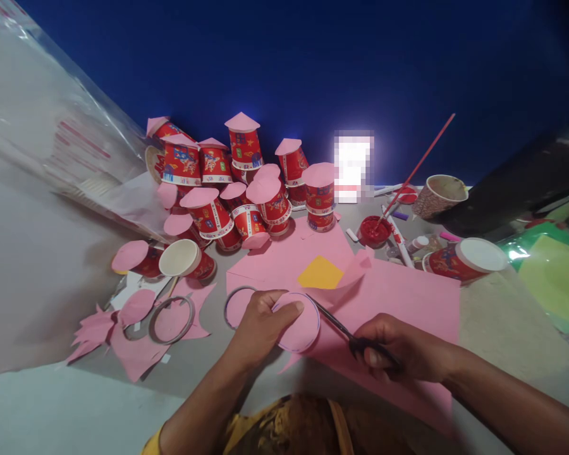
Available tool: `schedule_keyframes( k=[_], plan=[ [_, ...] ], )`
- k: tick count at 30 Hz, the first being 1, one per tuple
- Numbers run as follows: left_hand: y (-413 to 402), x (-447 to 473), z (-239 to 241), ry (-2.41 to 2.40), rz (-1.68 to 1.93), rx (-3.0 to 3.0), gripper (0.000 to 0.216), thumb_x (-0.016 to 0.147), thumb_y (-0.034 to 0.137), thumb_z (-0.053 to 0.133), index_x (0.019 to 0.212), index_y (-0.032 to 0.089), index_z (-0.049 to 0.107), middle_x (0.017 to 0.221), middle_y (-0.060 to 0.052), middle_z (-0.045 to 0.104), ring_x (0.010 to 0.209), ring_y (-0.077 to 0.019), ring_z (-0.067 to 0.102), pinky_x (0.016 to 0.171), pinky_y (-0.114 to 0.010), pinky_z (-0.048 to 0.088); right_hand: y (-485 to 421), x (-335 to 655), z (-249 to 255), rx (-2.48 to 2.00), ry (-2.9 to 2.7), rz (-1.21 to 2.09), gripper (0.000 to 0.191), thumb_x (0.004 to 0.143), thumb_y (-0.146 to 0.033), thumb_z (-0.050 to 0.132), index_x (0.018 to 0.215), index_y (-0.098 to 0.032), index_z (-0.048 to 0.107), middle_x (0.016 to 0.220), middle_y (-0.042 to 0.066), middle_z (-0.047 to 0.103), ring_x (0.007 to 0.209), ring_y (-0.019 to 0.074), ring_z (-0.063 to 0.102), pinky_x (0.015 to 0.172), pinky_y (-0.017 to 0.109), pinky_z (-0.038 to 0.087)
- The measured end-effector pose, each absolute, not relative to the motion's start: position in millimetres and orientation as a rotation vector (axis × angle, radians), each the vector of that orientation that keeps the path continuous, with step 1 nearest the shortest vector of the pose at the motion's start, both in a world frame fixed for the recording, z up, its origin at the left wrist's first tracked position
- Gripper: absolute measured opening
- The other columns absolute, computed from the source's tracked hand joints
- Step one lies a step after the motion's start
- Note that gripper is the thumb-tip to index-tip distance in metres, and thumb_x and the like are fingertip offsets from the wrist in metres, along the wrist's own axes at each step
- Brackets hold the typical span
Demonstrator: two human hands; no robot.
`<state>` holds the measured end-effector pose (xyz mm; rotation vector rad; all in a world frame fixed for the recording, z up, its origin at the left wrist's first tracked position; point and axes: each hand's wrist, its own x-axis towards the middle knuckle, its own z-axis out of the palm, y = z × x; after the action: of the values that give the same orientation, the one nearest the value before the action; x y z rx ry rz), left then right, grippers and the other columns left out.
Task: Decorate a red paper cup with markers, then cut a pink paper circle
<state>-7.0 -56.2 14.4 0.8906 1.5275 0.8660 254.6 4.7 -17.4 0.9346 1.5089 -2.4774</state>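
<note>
Between the thumb and fingers of my left hand (268, 325) is a round pink paper disc (301, 332) with a blue line along its edge. My right hand (384, 347) grips dark-handled scissors (360, 341), whose blades point up and left to the disc's upper right edge. Beneath both hands lies a large pink paper sheet (408, 303). A ring (227, 309) over pink paper is partly hidden behind my left hand. Further left, a grey ring (188, 325) rests on pink paper scraps (137, 354). A yellow paper square (320, 273) lies just beyond the disc.
Several red paper cups (213, 218) with pink paper tops crowd the back left. An open cup (180, 258) lies tilted before them. At the right are a red paint pot (374, 232) with a stick, a patterned cup (439, 199), and a white-topped red cup (459, 259).
</note>
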Motion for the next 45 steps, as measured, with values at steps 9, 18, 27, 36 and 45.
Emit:
schedule_keyframes(
  k=[9,18,27,36,45],
  plan=[
    [-55,-10,11,1.523,0.85,0.917,0.04,0.077,0.052,0.071,0.065,0.016,0.062,0.059,0.001,0.048,0.059,-0.0124,0.041,0.055,-0.025,0.031,4,254,-17,0.971,1.299,-2.608,0.026,0.072,-0.041,0.071,0.068,-0.016,0.064,0.055,-0.005,0.051,0.05,0.0067,0.044,0.046,0.02,0.024],
    [-54,-10,17,1.483,0.794,0.944,0.036,0.077,0.048,0.072,0.066,0.016,0.061,0.06,0.004,0.043,0.059,-0.0106,0.035,0.055,-0.025,0.028,4,252,-15,0.906,1.274,-2.641,0.026,0.074,-0.038,0.074,0.067,-0.016,0.064,0.054,-0.005,0.052,0.049,0.006,0.04,0.047,0.021,0.021],
    [-51,-14,20,1.399,0.721,0.928,0.035,0.076,0.047,0.071,0.065,0.016,0.06,0.058,0.003,0.048,0.055,-0.01,0.037,0.052,-0.025,0.029,4,255,-17,0.87,1.311,-2.62,0.025,0.077,-0.039,0.071,0.07,-0.016,0.064,0.056,-0.005,0.053,0.051,0.007,0.043,0.048,0.02,0.024],
    [-47,-14,28,1.358,0.703,0.918,0.034,0.073,0.046,0.073,0.063,0.016,0.061,0.057,0.002,0.05,0.055,-0.0102,0.038,0.053,-0.025,0.03,4,256,-18,0.904,1.301,-2.612,0.035,0.076,-0.048,0.076,0.069,-0.016,0.064,0.056,-0.004,0.053,0.051,0.0073,0.044,0.048,0.02,0.026],
    [-44,-19,27,1.337,0.636,0.988,0.033,0.073,0.041,0.072,0.056,0.018,0.057,0.056,0.003,0.044,0.056,-0.0109,0.036,0.052,-0.026,0.026,6,259,-20,0.82,1.512,-2.515,0.052,0.084,-0.063,0.079,0.07,-0.015,0.063,0.057,-0.004,0.053,0.051,0.006,0.039,0.047,0.021,0.024]
  ],
)
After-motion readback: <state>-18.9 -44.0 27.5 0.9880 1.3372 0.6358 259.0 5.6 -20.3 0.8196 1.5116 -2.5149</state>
